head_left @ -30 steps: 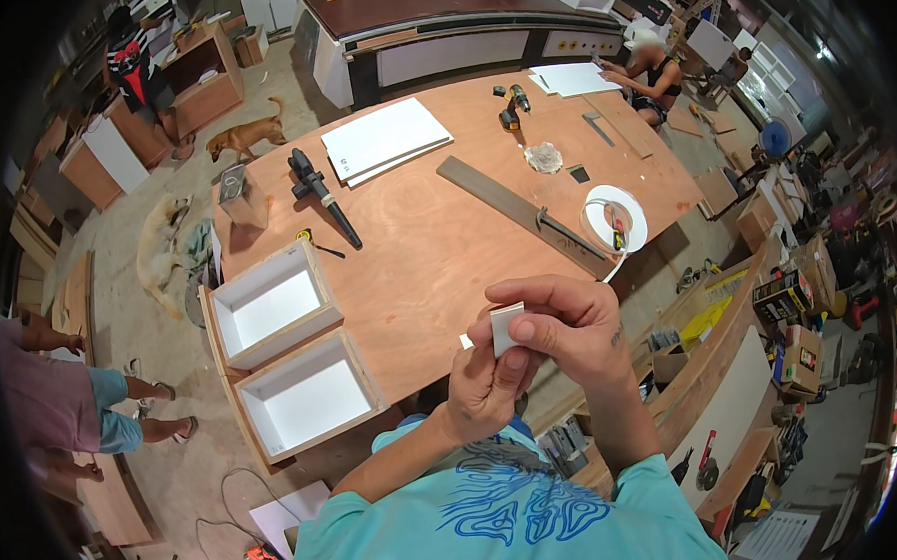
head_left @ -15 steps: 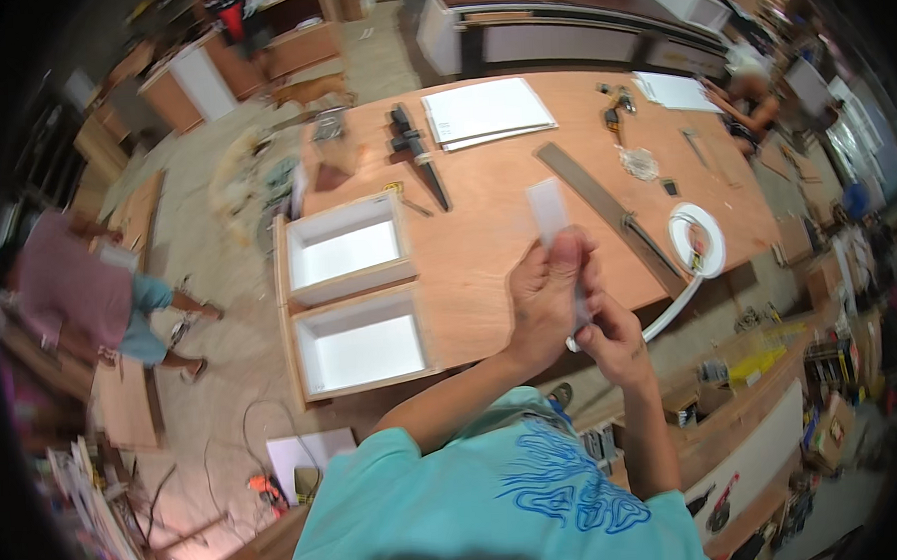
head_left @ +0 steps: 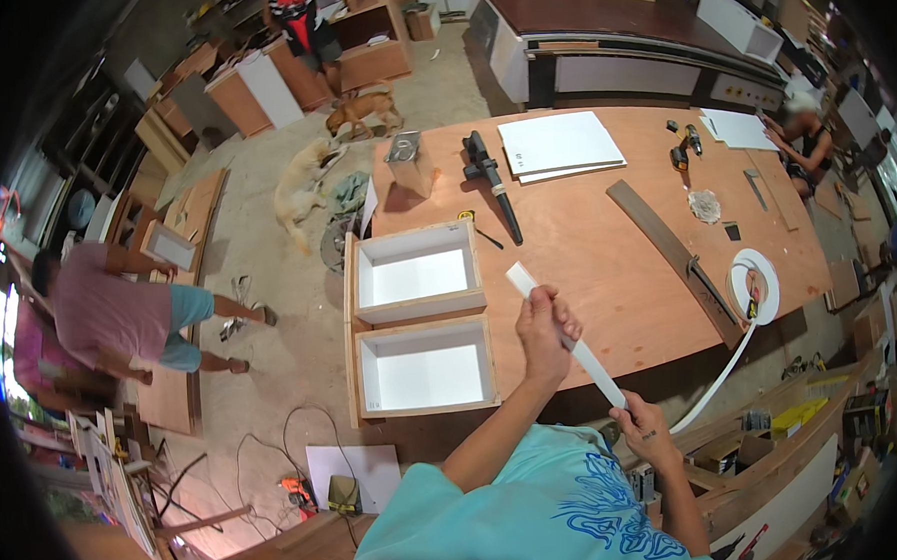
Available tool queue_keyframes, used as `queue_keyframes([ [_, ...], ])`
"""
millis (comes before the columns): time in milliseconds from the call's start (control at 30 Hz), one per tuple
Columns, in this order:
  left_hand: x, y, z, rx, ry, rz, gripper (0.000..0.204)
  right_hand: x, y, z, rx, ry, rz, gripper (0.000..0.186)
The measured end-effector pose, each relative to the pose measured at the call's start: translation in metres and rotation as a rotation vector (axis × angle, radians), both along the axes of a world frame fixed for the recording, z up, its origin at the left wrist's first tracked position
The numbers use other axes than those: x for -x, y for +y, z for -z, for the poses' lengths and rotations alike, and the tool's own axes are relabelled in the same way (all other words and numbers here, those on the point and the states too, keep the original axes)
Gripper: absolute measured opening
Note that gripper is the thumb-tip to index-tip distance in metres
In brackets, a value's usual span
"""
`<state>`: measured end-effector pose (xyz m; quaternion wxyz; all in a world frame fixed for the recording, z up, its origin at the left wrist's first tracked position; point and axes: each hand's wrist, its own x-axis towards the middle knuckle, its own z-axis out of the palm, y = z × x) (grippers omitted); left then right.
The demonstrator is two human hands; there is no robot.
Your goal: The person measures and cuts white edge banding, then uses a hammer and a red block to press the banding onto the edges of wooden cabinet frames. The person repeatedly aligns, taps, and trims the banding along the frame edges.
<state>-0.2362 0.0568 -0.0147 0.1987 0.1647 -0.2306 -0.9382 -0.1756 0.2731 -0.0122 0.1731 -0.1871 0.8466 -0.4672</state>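
A flat white banding strip runs diagonally between my hands over the front of the plywood worktable. My left hand is closed around it near its upper end, with a short tip poking past the fingers. My right hand grips it lower down, near the table's front edge. A loose white tail trails behind my right hand up to a coiled white roll at the table's right, with a small tool inside the coil. Two white-lined wooden boxes sit left of my hands.
On the table lie a black blower, white panels, a drill and a long brown board. A person in pink walks at left; another person sits at the far right. Two dogs are on the floor.
My hands, bunched together a second ago, have moved apart along the strip, stretching it out diagonally. The view has turned, shifting the table rightward. The person in pink has moved farther into view.
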Motion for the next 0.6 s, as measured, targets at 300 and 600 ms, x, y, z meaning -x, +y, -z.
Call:
queue_keyframes([
  [300, -0.009, -0.02, 0.079, -0.271, -0.093, 0.106, 0.024, 0.023, 0.03, 0.043, -0.06, -0.197, -0.194, 0.03],
  [600, 0.023, -0.033, 0.077, -0.184, -0.062, 0.01, 0.028, 0.042, 0.117, 0.103, -0.197, -0.094, -0.155, 0.03],
])
